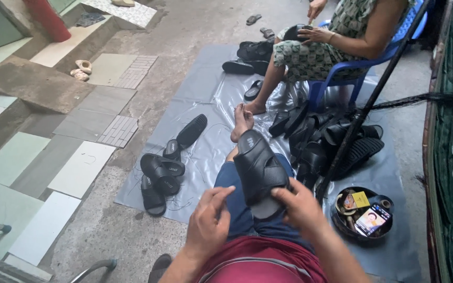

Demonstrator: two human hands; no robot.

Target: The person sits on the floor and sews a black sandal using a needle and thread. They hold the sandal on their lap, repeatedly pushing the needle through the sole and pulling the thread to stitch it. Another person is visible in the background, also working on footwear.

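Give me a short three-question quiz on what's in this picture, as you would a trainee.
1. True or false: the right hand touches the black sandal on the lap.
2. What holds the phone? A) round bowl B) blue chair C) grey sheet
3. What lies left of the knee on the sheet?

Key: 1 true; 2 A; 3 a small pile of black sandals.

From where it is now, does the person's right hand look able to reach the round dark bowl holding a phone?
Probably yes. The right hand rests on the black rubber slide sandal on the lap, and the round dark bowl sits on the grey plastic sheet just to its right, with nothing lying between them.
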